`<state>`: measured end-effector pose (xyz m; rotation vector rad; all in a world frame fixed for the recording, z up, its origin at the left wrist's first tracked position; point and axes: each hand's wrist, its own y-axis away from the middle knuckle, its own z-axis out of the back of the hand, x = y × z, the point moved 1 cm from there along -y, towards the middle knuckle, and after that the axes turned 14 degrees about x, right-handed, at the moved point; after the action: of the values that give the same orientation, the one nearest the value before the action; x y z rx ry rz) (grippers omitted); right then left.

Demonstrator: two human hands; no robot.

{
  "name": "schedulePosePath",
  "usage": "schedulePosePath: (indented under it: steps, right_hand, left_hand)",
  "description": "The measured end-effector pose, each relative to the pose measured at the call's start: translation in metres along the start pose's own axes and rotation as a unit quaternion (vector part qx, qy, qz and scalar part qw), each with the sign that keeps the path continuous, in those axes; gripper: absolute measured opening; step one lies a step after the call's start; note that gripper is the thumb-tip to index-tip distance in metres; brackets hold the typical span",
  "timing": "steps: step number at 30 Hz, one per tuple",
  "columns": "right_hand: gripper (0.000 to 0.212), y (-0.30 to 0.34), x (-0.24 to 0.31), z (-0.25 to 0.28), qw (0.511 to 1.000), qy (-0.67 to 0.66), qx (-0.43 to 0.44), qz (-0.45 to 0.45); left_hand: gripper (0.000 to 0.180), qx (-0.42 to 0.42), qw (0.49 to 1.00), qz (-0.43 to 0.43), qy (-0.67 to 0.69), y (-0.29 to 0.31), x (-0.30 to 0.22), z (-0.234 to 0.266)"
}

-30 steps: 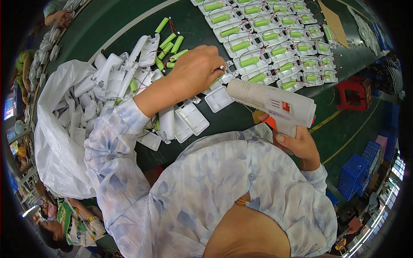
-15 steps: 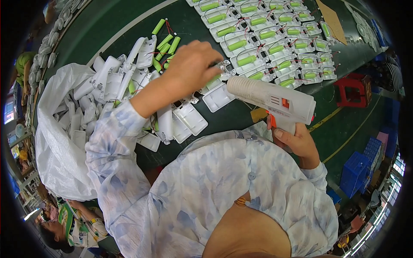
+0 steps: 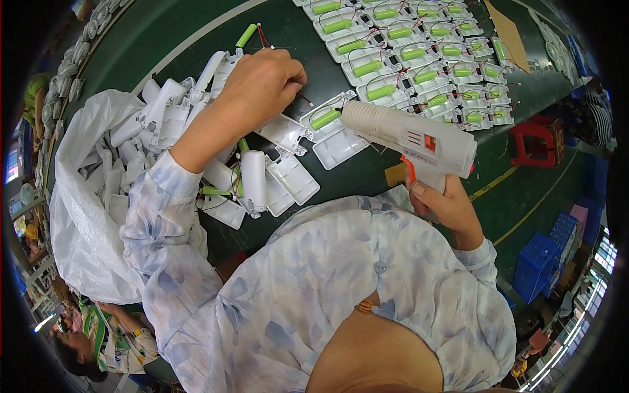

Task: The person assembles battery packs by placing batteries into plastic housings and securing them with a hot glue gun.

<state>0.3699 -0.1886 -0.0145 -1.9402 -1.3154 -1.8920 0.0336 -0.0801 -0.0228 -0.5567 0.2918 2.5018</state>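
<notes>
My right hand (image 3: 445, 206) grips a white hot glue gun (image 3: 413, 134) with an orange trigger. Its nozzle points left, at the end of a green battery cell (image 3: 325, 119) lying in an open white plastic housing (image 3: 313, 134). A flat white cover part (image 3: 339, 150) lies just below that housing. My left hand (image 3: 262, 82) is over the loose green cells, fingers curled and fingertips hidden beneath it. A thin wire with a small plug shows beside that hand; whether it holds a cell I cannot make out. One loose green cell (image 3: 246, 35) lies beyond my fingers.
Rows of white housings with green cells (image 3: 413, 54) cover the table's far right. At left, a white woven sack (image 3: 92, 242) spills white plastic shells (image 3: 167, 105). A cardboard piece (image 3: 508, 33) lies far right. A red stool (image 3: 537, 141) and blue crates (image 3: 537, 265) stand beyond the edge.
My left hand has moved left, from above the housing by the nozzle to the loose cells, its fingers curling. The glue gun has shifted slightly left, and the cell in the housing is now uncovered.
</notes>
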Motion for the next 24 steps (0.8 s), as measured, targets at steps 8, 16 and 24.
schedulePosePath:
  steps: [8,16,24]
  right_hand:
    - [0.039,0.007,-0.005,-0.003,1.0,0.005,-0.01,0.004]
    - [0.056,0.007,0.002,-0.001,1.0,-0.007,0.023,0.017]
    - [0.067,-0.005,-0.002,-0.008,0.999,-0.007,0.023,0.038]
  left_hand:
    - [0.018,0.04,0.984,-0.009,-0.172,0.0,-0.006,-0.007]
    - [0.009,-0.047,0.997,-0.012,-0.062,-0.009,0.012,-0.005]
    - [0.014,0.006,0.937,0.075,0.342,-0.023,0.025,-0.007]
